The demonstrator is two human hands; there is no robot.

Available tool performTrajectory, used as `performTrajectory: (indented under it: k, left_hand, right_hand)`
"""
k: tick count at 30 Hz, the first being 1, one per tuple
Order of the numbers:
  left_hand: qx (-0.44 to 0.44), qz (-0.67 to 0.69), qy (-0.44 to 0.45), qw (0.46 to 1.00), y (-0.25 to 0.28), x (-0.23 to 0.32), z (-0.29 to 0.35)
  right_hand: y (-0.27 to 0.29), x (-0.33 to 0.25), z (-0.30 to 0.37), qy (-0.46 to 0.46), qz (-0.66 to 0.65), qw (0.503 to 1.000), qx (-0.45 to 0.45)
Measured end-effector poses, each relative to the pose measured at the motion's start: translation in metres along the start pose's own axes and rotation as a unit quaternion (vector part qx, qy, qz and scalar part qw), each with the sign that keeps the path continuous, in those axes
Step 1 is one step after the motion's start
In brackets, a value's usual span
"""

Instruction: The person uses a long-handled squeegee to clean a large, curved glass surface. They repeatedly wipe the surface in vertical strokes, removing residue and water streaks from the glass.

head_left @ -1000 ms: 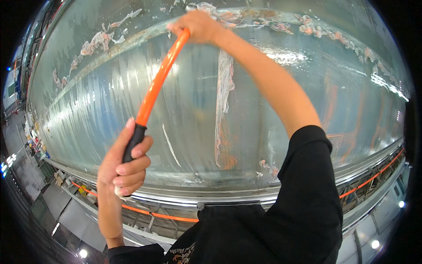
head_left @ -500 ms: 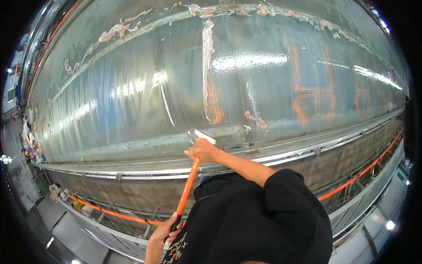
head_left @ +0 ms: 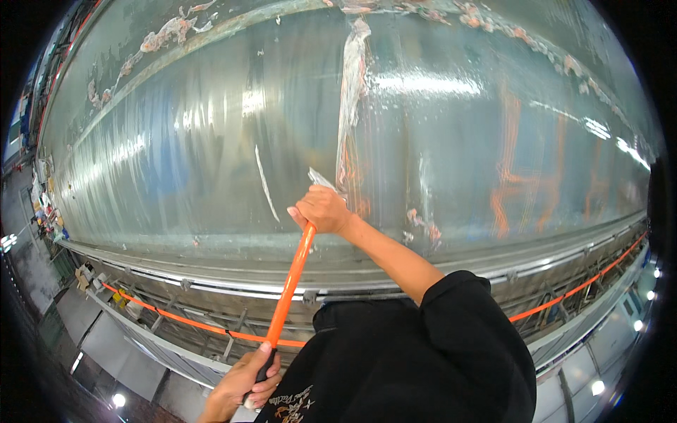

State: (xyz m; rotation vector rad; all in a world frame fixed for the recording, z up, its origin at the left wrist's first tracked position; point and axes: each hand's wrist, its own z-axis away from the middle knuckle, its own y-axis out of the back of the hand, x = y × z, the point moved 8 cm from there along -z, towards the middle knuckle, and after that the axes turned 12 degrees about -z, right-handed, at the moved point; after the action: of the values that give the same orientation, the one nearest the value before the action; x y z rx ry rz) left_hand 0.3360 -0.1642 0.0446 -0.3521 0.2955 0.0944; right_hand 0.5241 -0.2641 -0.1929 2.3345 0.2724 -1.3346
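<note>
A long-handled scraper (head_left: 290,285) with an orange shaft slants across the middle of the view. My right hand (head_left: 324,210) is closed round its upper end, just behind a pale, flat blade (head_left: 321,179). Lower down, my left hand (head_left: 247,379) wraps the black grip at the other end. The blade lies over a broad, glossy grey-green surface (head_left: 211,176), close to a long white strip of residue (head_left: 350,92). Whether its edge touches the surface, I cannot tell. A thin white streak (head_left: 266,183) lies left of the blade.
Pinkish-white clumps (head_left: 166,35) run along a band at the far side. Orange scribbled marks (head_left: 518,169) cover the right part. A metal rail (head_left: 233,289) edges the near side, with an orange bar (head_left: 183,319) and walkway frames below it.
Both hands have carried the scraper; its blade has gone forward from near the close edge onto the surface, towards the white strip. The whole view has shifted slightly.
</note>
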Motion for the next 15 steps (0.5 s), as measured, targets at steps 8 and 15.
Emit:
performTrajectory:
  k: [8, 15]
  left_hand:
    - [-0.076, 0.092, -0.088, 0.989, -0.016, 0.239, 0.0]
    - [-0.133, 0.052, -0.188, 0.972, -0.027, 0.354, -0.023]
  right_hand:
    - [0.111, 0.175, -0.218, 0.082, 0.108, 0.99, -0.032]
    - [0.175, 0.234, -0.31, 0.067, 0.1, 0.985, -0.123]
